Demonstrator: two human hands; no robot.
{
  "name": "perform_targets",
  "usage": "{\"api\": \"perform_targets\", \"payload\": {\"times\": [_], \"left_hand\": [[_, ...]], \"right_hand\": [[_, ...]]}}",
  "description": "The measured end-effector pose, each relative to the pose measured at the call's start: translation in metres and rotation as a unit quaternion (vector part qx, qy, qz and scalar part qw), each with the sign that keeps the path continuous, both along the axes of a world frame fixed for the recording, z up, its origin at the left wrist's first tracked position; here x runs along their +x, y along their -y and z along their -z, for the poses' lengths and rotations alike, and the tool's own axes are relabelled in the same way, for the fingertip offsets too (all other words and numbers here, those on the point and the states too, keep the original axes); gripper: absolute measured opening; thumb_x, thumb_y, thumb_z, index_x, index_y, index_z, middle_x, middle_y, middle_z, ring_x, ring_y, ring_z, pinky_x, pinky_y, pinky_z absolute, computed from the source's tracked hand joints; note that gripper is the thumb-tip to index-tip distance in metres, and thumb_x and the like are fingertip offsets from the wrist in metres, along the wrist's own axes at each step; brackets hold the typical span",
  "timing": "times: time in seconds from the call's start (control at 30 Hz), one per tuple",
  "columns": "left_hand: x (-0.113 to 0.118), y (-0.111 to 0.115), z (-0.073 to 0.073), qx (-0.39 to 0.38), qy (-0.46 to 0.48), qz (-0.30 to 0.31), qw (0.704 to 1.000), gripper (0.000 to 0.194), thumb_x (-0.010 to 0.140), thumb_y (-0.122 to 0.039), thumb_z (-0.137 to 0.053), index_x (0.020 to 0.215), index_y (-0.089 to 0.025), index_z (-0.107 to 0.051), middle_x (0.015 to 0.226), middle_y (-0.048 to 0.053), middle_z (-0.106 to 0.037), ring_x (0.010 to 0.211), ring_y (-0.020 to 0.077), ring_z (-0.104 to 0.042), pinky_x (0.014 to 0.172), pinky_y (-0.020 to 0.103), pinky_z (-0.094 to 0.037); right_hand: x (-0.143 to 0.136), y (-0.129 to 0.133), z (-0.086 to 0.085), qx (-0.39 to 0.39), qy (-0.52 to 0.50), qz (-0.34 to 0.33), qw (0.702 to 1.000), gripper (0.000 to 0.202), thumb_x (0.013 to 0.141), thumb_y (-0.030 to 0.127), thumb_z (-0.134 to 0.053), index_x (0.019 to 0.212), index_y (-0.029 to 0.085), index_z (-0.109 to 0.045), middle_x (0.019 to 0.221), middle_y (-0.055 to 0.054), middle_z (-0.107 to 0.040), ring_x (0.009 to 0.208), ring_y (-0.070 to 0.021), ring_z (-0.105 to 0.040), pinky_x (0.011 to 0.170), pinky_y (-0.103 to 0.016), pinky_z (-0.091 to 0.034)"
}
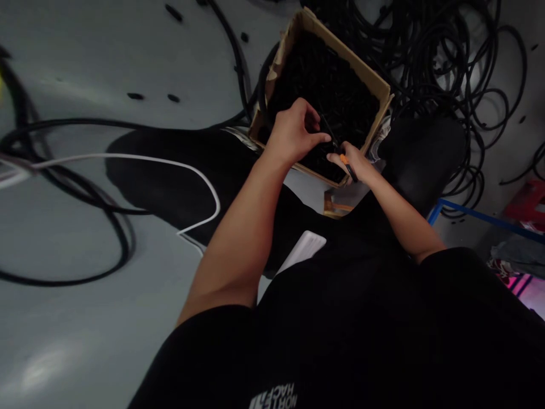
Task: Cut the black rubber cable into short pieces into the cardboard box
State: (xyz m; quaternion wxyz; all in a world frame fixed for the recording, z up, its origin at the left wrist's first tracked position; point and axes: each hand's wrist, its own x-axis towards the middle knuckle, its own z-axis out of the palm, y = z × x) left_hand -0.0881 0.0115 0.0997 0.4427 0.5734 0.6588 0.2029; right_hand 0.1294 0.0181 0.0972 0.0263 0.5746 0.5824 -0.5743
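An open cardboard box (361, 67) full of small black pieces stands between my knees. Over its near part, my left hand (292, 130) has curled fingers and its thumb reaching toward the right. Anything between those fingers is lost against the dark contents. My right hand (356, 162), at the box's near right corner, is closed on a pair of scissors (344, 159) with orange and black handles. Their dark blades point up and left toward my left fingertips, and are hard to separate from the black pieces behind.
Tangled black hose (447, 62) covers the floor behind and right of the box. More black hose (85, 121) and a white cable (170, 162) cross at left. Loose black pieces (135, 96) dot the floor. A white object (304, 247) lies by my lap; a blue frame (489, 218) stands right.
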Motion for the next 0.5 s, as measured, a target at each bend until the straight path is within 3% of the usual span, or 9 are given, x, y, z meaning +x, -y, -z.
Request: {"api": "perform_targets", "payload": {"times": [0.13,0.27,0.4,0.5], "left_hand": [[-0.001,-0.001,0.005,0.005,0.009,-0.012,1.000,0.051,0.102,-0.059,-0.089,0.124,-0.021,-0.064,0.115,0.003,-0.080,0.123,0.0275,-0.074,0.108,0.052,-0.063],[-0.002,0.000,0.007,0.015,0.017,0.000,1.000,0.053,0.101,-0.057,-0.090,0.128,-0.020,-0.064,0.117,0.002,-0.081,0.119,0.0248,-0.073,0.108,0.051,-0.062],[-0.004,0.001,0.020,0.041,0.021,0.008,0.999,0.045,0.094,-0.055,-0.093,0.118,-0.025,-0.070,0.119,0.007,-0.083,0.122,0.0359,-0.077,0.107,0.056,-0.063],[-0.006,0.002,0.031,0.033,0.017,0.014,0.999,0.035,0.097,-0.052,-0.089,0.115,-0.026,-0.074,0.121,0.008,-0.084,0.134,0.0403,-0.075,0.115,0.059,-0.060]], "right_hand": [[-0.001,-0.001,0.001,0.021,0.009,0.014,1.000,0.063,0.103,0.082,-0.080,0.094,0.029,-0.049,0.072,0.000,-0.059,0.078,-0.0247,-0.067,0.079,-0.039,-0.060],[0.000,0.000,0.005,0.035,0.024,0.023,0.999,0.054,0.104,0.069,-0.082,0.090,0.028,-0.049,0.074,-0.002,-0.060,0.081,-0.0262,-0.068,0.076,-0.038,-0.057],[0.003,-0.005,0.010,0.059,0.042,0.010,0.997,0.038,0.103,0.044,-0.080,0.085,0.027,-0.051,0.078,-0.001,-0.061,0.090,-0.0250,-0.068,0.079,-0.034,-0.054],[0.005,-0.005,0.014,0.048,0.039,0.010,0.998,0.035,0.102,0.039,-0.078,0.082,0.027,-0.051,0.076,0.000,-0.059,0.086,-0.0233,-0.067,0.075,-0.032,-0.051]]}}
